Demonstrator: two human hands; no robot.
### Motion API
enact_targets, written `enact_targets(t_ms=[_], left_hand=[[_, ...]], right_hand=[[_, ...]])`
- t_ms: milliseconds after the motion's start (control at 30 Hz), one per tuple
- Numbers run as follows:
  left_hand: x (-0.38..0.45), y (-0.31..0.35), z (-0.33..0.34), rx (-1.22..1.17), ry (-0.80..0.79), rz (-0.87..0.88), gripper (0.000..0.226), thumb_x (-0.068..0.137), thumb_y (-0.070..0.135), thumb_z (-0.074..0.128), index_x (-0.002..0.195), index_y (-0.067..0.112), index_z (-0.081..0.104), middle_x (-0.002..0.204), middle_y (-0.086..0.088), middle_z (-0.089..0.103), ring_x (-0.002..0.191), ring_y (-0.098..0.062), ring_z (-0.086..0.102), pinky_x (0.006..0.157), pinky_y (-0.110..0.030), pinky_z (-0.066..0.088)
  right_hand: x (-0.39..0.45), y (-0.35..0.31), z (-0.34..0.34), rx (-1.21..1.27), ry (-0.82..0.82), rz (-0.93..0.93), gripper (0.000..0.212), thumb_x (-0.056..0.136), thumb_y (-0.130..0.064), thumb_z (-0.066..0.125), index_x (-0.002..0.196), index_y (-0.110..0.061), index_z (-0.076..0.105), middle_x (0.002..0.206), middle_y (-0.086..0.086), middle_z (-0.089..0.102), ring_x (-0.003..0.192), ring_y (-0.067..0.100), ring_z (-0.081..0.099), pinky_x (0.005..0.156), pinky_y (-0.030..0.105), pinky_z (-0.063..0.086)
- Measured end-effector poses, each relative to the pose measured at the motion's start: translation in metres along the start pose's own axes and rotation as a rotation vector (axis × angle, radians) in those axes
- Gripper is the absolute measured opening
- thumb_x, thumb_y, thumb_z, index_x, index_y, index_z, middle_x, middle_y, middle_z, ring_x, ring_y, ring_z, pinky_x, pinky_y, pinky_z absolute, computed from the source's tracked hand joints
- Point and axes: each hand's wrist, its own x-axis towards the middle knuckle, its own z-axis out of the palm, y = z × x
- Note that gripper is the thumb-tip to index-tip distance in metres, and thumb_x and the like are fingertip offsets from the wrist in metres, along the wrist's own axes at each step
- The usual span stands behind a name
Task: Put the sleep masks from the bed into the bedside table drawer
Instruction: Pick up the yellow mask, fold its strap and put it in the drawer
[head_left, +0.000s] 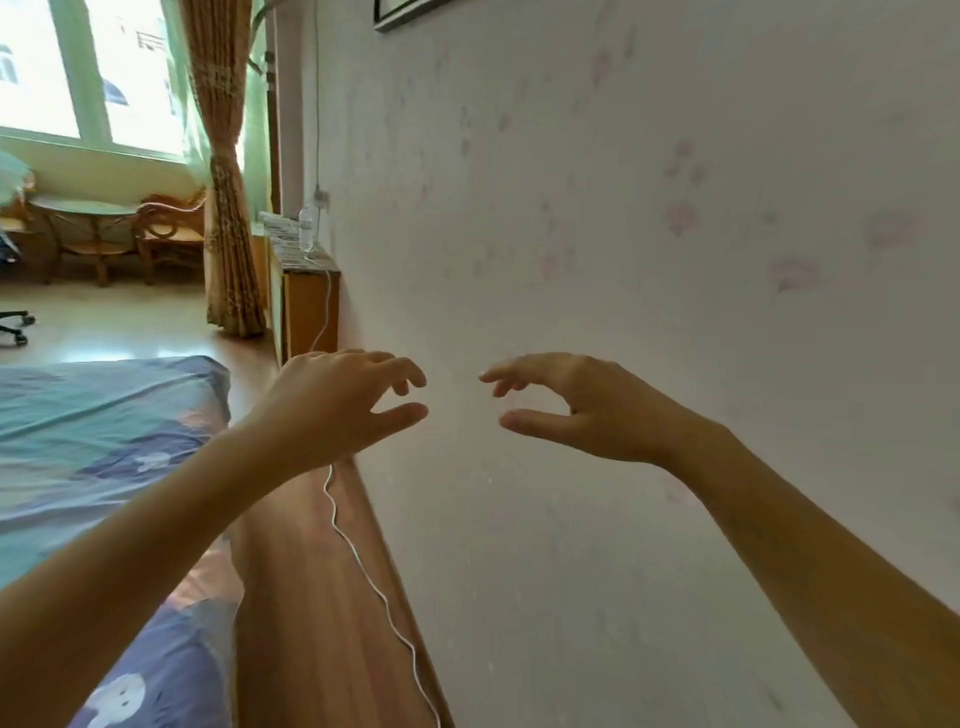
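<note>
No sleep mask shows anywhere here. The bed (93, 431), under a blue patterned sheet, lies at the left, its wooden headboard (311, 571) running along the wall (623, 234) with a white cable (363, 561) trailing over it. The bedside table (306, 301) stands further along the wall. Both hands hover before the wall, left hand (332, 405) and right hand (587, 410), fingers loosely curled and released, grasping nothing.

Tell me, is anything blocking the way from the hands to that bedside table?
Nothing visible. Both hands, left and right, are empty in mid-air; open floor runs to the bedside table. No sleep mask or drawer front shows.
</note>
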Motion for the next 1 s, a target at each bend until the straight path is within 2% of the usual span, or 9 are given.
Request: enact_targets(t_ms=[133, 233, 367, 533, 600, 700, 867, 1000], left_hand=[[0.006, -0.031, 0.006, 0.05, -0.038, -0.115, 0.04, 0.086, 0.059, 0.045, 0.122, 0.041, 0.05, 0.113, 0.02, 0.061, 0.091, 0.0, 0.053, 0.075, -0.026, 0.045], [0.013, -0.061, 0.011, 0.108, -0.041, -0.203, 0.039, 0.085, 0.06, 0.046, 0.119, 0.041, 0.052, 0.111, 0.02, 0.062, 0.082, 0.001, 0.051, 0.068, -0.023, 0.042], [0.029, -0.098, 0.015, 0.196, -0.061, -0.325, 0.036, 0.086, 0.059, 0.049, 0.116, 0.04, 0.055, 0.109, 0.019, 0.063, 0.078, 0.0, 0.05, 0.065, -0.023, 0.036], [0.053, -0.148, 0.021, 0.267, -0.051, -0.461, 0.035, 0.085, 0.059, 0.049, 0.114, 0.041, 0.057, 0.106, 0.018, 0.065, 0.088, -0.004, 0.061, 0.065, -0.023, 0.045], [0.061, -0.171, 0.026, 0.291, -0.059, -0.519, 0.035, 0.085, 0.059, 0.049, 0.114, 0.041, 0.057, 0.105, 0.019, 0.065, 0.087, -0.004, 0.061, 0.059, -0.022, 0.04], [0.072, -0.199, 0.034, 0.287, -0.054, -0.588, 0.035, 0.085, 0.058, 0.051, 0.114, 0.04, 0.057, 0.104, 0.019, 0.065, 0.09, -0.004, 0.061, 0.059, -0.022, 0.038], [0.083, -0.261, 0.058, 0.291, -0.079, -0.696, 0.037, 0.084, 0.061, 0.049, 0.115, 0.042, 0.057, 0.104, 0.02, 0.065, 0.093, -0.004, 0.062, 0.073, -0.028, 0.048], [0.102, -0.335, 0.078, 0.307, -0.114, -0.726, 0.038, 0.084, 0.061, 0.048, 0.116, 0.041, 0.055, 0.106, 0.021, 0.064, 0.093, -0.001, 0.061, 0.069, -0.024, 0.043]], right_hand=[[0.071, 0.012, 0.023, 0.021, -0.035, -0.131, 0.044, 0.091, -0.043, 0.055, 0.134, -0.034, 0.047, 0.122, -0.013, 0.061, 0.106, -0.001, 0.054, 0.092, 0.024, 0.047], [0.124, 0.021, 0.042, 0.049, -0.054, -0.235, 0.045, 0.091, -0.043, 0.055, 0.135, -0.035, 0.046, 0.12, -0.014, 0.061, 0.103, -0.003, 0.052, 0.085, 0.011, 0.041], [0.198, 0.039, 0.063, 0.064, -0.07, -0.365, 0.045, 0.091, -0.044, 0.054, 0.135, -0.037, 0.044, 0.12, -0.014, 0.061, 0.104, 0.002, 0.057, 0.085, 0.016, 0.041], [0.292, 0.066, 0.083, 0.153, -0.086, -0.484, 0.043, 0.091, -0.042, 0.055, 0.133, -0.035, 0.047, 0.118, -0.011, 0.063, 0.096, 0.004, 0.061, 0.075, 0.011, 0.043], [0.328, 0.074, 0.091, 0.168, -0.1, -0.524, 0.041, 0.091, -0.042, 0.056, 0.132, -0.037, 0.048, 0.116, -0.013, 0.063, 0.091, -0.001, 0.058, 0.078, 0.015, 0.048], [0.378, 0.08, 0.104, 0.21, -0.119, -0.588, 0.04, 0.091, -0.044, 0.055, 0.13, -0.039, 0.048, 0.11, -0.021, 0.058, 0.094, -0.002, 0.057, 0.087, 0.026, 0.053], [0.461, 0.078, 0.132, 0.218, -0.163, -0.675, 0.042, 0.09, -0.049, 0.052, 0.13, -0.042, 0.045, 0.112, -0.024, 0.058, 0.101, -0.001, 0.057, 0.089, 0.023, 0.049], [0.537, 0.072, 0.156, 0.196, -0.196, -0.705, 0.044, 0.09, -0.049, 0.052, 0.133, -0.042, 0.043, 0.119, -0.018, 0.06, 0.105, -0.001, 0.055, 0.092, 0.024, 0.048]])
